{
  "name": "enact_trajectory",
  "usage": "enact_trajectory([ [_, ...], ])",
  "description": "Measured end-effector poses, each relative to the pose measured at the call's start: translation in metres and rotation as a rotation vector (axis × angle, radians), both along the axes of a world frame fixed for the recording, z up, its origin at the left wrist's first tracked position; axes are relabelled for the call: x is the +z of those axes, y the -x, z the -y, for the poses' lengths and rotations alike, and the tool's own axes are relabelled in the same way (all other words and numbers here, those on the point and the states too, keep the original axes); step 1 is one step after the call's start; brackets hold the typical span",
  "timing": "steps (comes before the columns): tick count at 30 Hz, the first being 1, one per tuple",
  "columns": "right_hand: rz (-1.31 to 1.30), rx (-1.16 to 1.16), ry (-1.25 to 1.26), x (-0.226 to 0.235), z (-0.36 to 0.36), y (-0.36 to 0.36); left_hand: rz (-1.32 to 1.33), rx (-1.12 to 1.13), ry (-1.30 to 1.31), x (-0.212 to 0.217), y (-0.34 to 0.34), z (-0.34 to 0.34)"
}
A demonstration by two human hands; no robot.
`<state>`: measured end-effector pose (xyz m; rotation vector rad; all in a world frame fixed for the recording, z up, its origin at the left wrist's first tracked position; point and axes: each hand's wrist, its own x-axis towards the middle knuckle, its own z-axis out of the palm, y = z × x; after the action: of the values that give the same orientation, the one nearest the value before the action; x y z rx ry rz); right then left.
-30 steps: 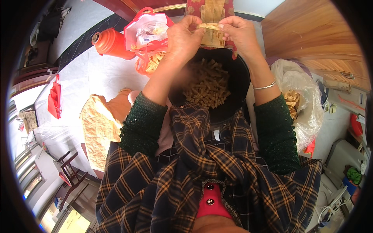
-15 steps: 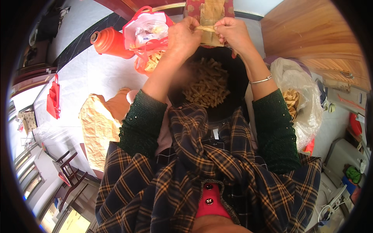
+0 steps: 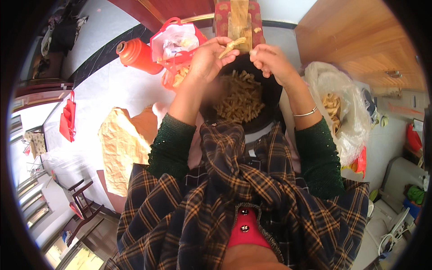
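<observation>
Between the fingertips of my left hand [image 3: 210, 59] is a knotted pale-yellow strip [image 3: 232, 46], like a bean curd knot, with its loose ends sticking out. My right hand [image 3: 272, 62] is just to the right, its fingers curled and pinched together. Whether a bit of strip is in that pinch I cannot make out. Below both hands stands a round black basin [image 3: 272, 92], with a heap of similar yellow-brown knots [image 3: 240, 96] in it. Beyond my hands a wooden board [image 3: 239, 22] lies on a red patterned seat [image 3: 222, 19].
At the far left are a red bag [image 3: 177, 41] with plastic packing and an orange flask [image 3: 140, 56]. Brown paper [image 3: 119, 150] lies left of me. A clear plastic bag [image 3: 355, 121] with yellow strips [image 3: 331, 108] is at right, below a wooden cabinet [image 3: 360, 40].
My hands have drawn nearer to me and apart. The strip that was stretched between both hands is now a knot in my left fingers. The view has shifted slightly.
</observation>
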<state>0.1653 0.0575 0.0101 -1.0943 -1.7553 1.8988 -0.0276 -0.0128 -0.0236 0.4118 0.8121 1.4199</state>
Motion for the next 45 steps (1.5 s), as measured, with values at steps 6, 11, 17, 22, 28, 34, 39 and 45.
enact_trajectory([
  [6,0.019,0.023,0.03,-0.002,0.05,-0.016,-0.203,-0.027,-0.046,0.006,-0.045,0.047],
  [11,-0.151,0.038,0.165,0.001,0.097,-0.025,-0.625,-0.002,-0.1,0.016,-0.065,0.094],
  [17,-0.408,0.004,0.225,-0.021,0.109,-0.022,-0.624,0.12,-0.266,0.025,-0.088,0.1],
  [22,-0.177,-0.081,-0.712,-0.009,0.049,-0.083,-0.96,0.077,-0.131,-0.02,-0.086,0.093],
  [28,0.567,-0.532,-0.236,-0.068,-0.06,-0.238,-1.271,-0.213,-0.158,-0.047,-0.1,0.099],
  [34,1.012,-0.381,-0.771,-0.161,-0.091,-0.267,-1.309,-0.459,-0.169,-0.042,-0.126,0.099],
  [39,1.016,-0.3,-0.561,-0.134,-0.088,-0.233,-1.335,-0.472,-0.128,-0.037,-0.115,0.104],
  [45,0.872,-0.264,-0.487,-0.025,-0.067,-0.251,-1.313,-0.467,-0.17,-0.057,-0.117,0.105],
])
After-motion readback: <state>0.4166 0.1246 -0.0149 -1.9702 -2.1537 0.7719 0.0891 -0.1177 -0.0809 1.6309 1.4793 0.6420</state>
